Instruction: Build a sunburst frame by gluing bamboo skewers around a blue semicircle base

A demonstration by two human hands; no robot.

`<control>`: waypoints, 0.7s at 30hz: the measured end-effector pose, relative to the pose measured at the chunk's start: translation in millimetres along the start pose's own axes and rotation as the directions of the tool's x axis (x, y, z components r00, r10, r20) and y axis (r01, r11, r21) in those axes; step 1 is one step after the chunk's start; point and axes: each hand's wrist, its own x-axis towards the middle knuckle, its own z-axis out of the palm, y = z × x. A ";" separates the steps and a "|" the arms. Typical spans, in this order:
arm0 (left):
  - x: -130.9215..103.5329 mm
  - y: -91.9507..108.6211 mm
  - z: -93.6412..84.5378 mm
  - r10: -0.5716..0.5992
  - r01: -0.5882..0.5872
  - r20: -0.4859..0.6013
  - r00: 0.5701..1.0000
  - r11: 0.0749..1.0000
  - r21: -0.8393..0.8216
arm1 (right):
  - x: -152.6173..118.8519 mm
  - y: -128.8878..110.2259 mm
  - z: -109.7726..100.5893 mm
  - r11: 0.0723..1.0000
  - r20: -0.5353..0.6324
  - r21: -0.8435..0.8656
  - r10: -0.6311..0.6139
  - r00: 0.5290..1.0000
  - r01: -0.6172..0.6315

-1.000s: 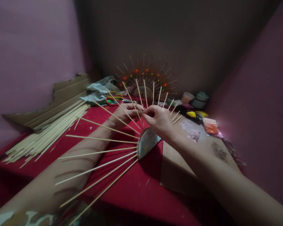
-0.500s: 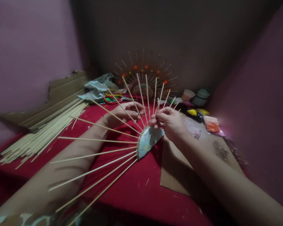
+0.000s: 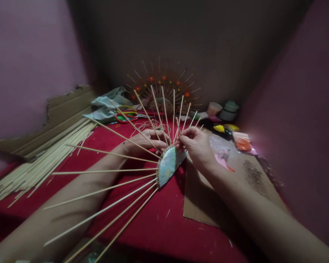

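Thin wooden sticks (image 3: 126,151) fan out from the curved edge of a half-round base (image 3: 170,166) with a pale blue-green patterned face. Behind the sticks, my left hand (image 3: 150,140) reaches to the curved edge, its fingers bent and partly hidden. My right hand (image 3: 196,142) pinches a thin twisted cord (image 3: 178,126) at the upper right of the base, among the sticks. Loops of the same thin cord (image 3: 150,125) lie beyond my left hand.
A sheaf of loose sticks (image 3: 44,157) and torn cardboard (image 3: 68,109) lie left. Scissors (image 3: 126,116) and a finished-looking fan ornament (image 3: 164,86) are behind. Right are a cardboard sheet (image 3: 203,201), an orange packet (image 3: 242,142) and a lidded jar (image 3: 229,110).
The view has shifted slightly, so most things sit further left. My left hand has come closer to the base's edge, and the cord loops behind it show more.
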 end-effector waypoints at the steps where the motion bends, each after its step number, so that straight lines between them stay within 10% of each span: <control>1: -0.1 0.7 0.3 0.011 -0.011 -0.016 1.000 1.000 0.011 | 0.9 -0.5 -1.6 1.000 -0.006 -0.026 -0.016 1.000 0.016; 21: 1.4 0.8 -8.1 0.097 -0.099 0.067 0.993 0.995 0.032 | 27.3 -21.4 19.2 0.989 0.254 -0.120 -0.055 0.966 0.088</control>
